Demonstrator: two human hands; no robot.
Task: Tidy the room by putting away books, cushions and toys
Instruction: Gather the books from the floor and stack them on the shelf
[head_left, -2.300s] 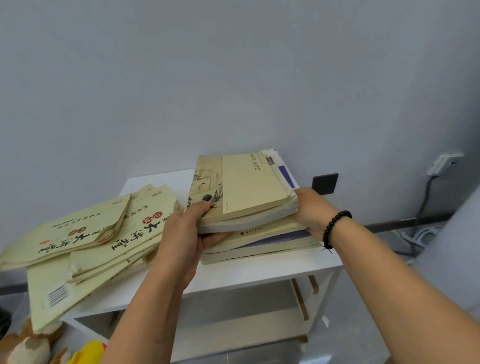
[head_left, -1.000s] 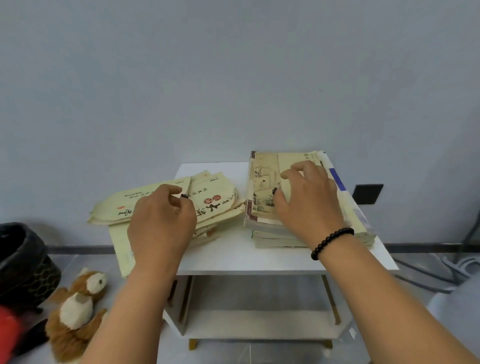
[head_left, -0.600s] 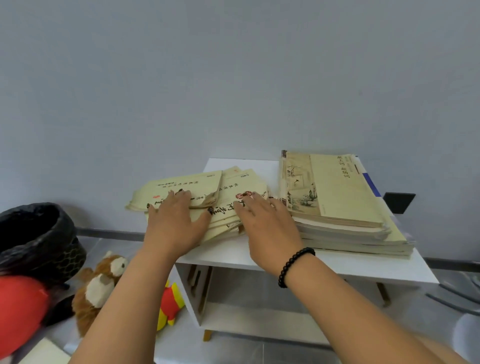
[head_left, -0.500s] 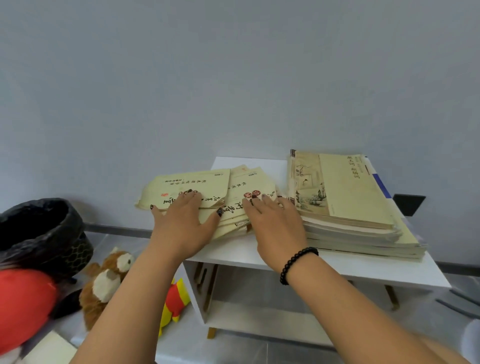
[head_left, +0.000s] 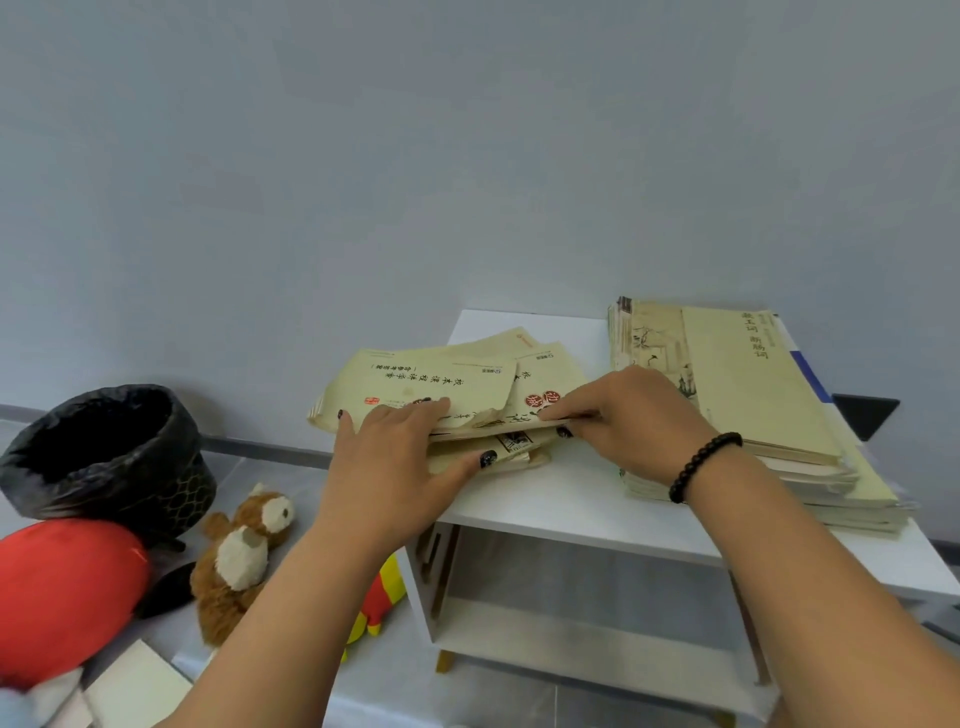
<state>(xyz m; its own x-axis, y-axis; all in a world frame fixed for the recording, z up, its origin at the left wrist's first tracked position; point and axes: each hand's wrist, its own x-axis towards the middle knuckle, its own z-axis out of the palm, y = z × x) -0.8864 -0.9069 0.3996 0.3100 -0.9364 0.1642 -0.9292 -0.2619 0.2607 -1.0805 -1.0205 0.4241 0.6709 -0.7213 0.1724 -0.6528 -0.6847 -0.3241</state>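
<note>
- Two toys lie on the floor at far left: a red cushion (head_left: 62, 592) below a black bin (head_left: 109, 457), then a brown plush animal (head_left: 241, 556).
- Left hand (head_left: 400, 467) rests on the loose yellow booklets (head_left: 447, 384), fingers (head_left: 415, 413) flat on top, thumb under the edge.
- Right hand (head_left: 631, 418) pinches the booklets' right edge.
- Stacked books (head_left: 743, 395) sit on the white desk (head_left: 561, 499), rightmost.

- Loose booklets (head_left: 441, 384) on tabletop (head_left: 561, 499), left side, overhanging left edge.
- Book stack (head_left: 748, 395) on right side, near wall.
- Floor left of tabletop: bin (head_left: 104, 457), plush toy (head_left: 244, 556) to its right, cushion (head_left: 62, 592) in front of bin.
</note>
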